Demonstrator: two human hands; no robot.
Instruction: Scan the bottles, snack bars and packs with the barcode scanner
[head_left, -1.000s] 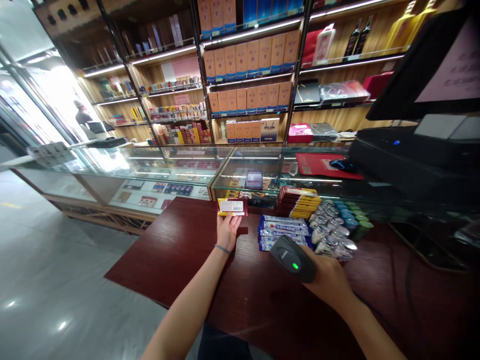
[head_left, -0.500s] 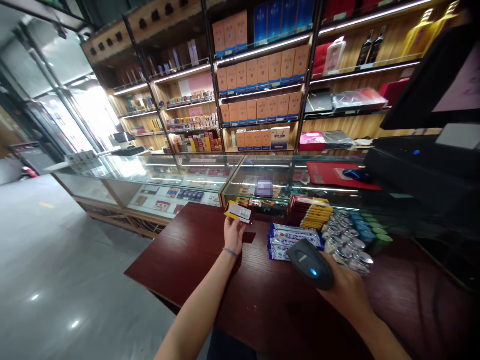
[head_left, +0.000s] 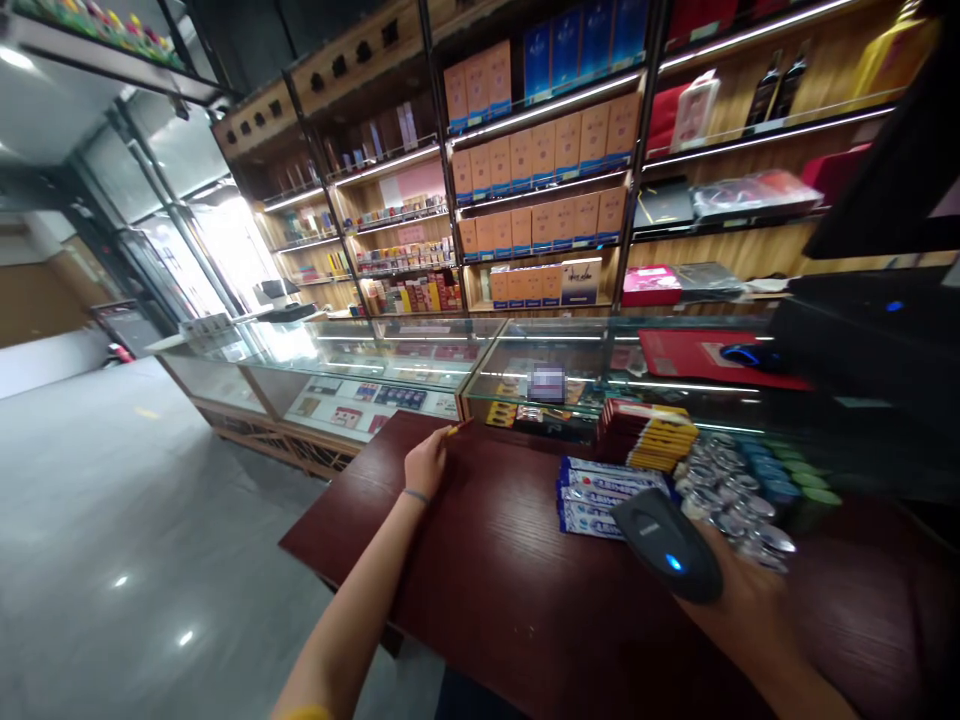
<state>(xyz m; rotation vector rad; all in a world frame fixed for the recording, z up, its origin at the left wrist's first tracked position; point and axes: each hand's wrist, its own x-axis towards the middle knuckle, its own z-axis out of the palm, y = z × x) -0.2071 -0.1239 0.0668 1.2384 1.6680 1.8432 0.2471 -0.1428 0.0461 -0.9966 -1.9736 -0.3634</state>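
My left hand (head_left: 426,463) is closed on a thin yellow-and-red packet (head_left: 457,428), seen almost edge-on, low over the far left corner of the dark red wooden counter (head_left: 510,590). My right hand (head_left: 742,610) grips a black barcode scanner (head_left: 666,542) with a blue light lit on top, held above the counter's right part. Just beyond the scanner lie blue-and-white bars (head_left: 600,490), a stack of red-and-yellow bars (head_left: 651,434) and several silver and coloured tins (head_left: 739,495).
A glass display case (head_left: 420,350) runs behind the counter, with a red mat and mouse (head_left: 712,355) on it. A black till and monitor (head_left: 877,290) stand at the right. Wooden shelves (head_left: 540,170) of boxed goods fill the back wall. Grey floor (head_left: 112,540) lies left.
My left hand has moved left and down with the packet, turning it from label-up to nearly edge-on at the counter's corner. The view has swung left. The scanner's light went from green to blue.
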